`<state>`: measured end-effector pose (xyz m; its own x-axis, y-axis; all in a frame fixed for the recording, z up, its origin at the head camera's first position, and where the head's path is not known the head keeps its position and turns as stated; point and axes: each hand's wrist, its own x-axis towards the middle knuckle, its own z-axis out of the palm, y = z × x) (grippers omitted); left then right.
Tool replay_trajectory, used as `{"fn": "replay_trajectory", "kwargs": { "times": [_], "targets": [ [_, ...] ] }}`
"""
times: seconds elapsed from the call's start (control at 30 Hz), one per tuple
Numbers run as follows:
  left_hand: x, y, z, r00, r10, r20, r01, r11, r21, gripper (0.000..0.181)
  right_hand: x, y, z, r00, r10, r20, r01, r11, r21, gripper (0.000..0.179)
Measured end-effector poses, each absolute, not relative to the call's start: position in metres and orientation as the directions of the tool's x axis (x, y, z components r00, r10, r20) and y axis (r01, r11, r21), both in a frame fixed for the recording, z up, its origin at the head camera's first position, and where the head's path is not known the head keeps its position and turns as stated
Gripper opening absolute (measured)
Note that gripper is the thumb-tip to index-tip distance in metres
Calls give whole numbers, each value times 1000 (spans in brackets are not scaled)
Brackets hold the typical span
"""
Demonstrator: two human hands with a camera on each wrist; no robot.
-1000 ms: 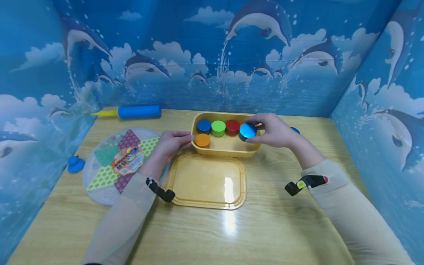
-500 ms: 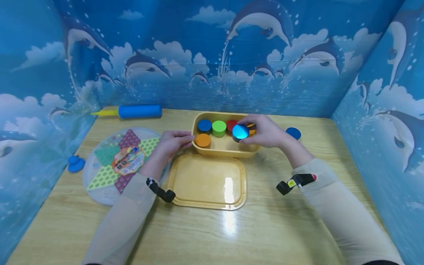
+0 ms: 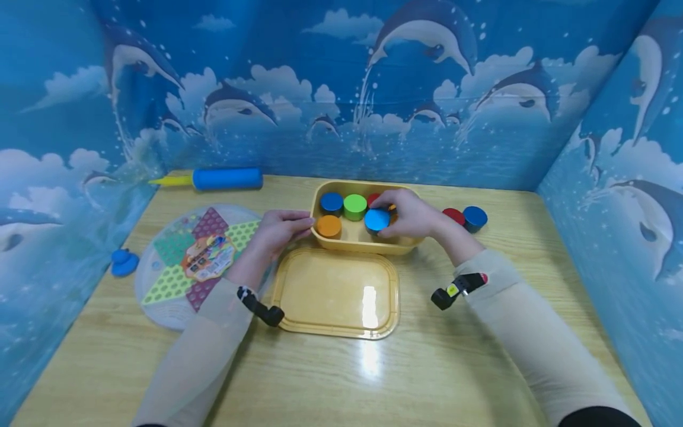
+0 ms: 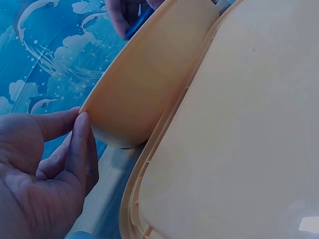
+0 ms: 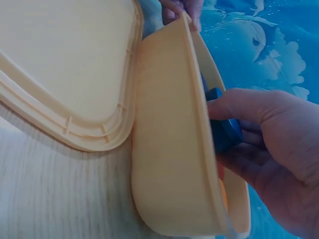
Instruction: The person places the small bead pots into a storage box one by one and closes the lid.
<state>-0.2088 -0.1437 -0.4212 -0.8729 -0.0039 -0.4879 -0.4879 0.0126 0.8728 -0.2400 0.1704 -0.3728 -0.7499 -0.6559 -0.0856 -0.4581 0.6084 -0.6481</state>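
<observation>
A yellow plastic box (image 3: 368, 245) holds several short round cylinders: dark blue (image 3: 332, 203), green (image 3: 354, 207), red (image 3: 373, 198) and orange (image 3: 329, 226). My left hand (image 3: 280, 232) pinches the box's left rim between thumb and fingers; the left wrist view shows this grip on the rim (image 4: 85, 105). Inside the box my right hand (image 3: 409, 214) holds a light blue cylinder (image 3: 376, 220) between thumb and fingers, in front of the red one. Another orange piece is mostly hidden behind that hand. In the right wrist view the held cylinder (image 5: 227, 134) shows past the box wall.
A matching yellow lid (image 3: 337, 292) lies flat in front of the box. Red (image 3: 454, 216) and dark blue (image 3: 475, 219) cylinders stand right of it. Leftward are a round patterned package (image 3: 171, 255), a blue pump (image 3: 227, 178) and a small blue knobbed piece (image 3: 124, 263). Dolphin-print curtains enclose the table.
My right hand has moved left inside the box with the light blue cylinder. The red and dark blue cylinders outside, at the right, have come into view. My left hand stays on the rim.
</observation>
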Motion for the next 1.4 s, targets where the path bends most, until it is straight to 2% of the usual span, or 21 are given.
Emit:
{"fn": "replay_trajectory", "kwargs": {
  "times": [0.43, 0.73, 1.4],
  "targets": [
    [-209, -144, -423, -880, 2, -476, -476, 11, 880, 40, -247, 150, -388, -725, -668, -167, -473, 659, -585, 57],
    [-210, -145, -425, -879, -3, -477, -477, 22, 879, 39, -248, 143, -391, -715, -684, -148, -472, 627, -619, 59],
    [-207, -145, -422, -884, 10, -468, -468, 5, 884, 37, -243, 129, -395, -737, -653, -171, -374, 606, -702, 57]
  ]
}}
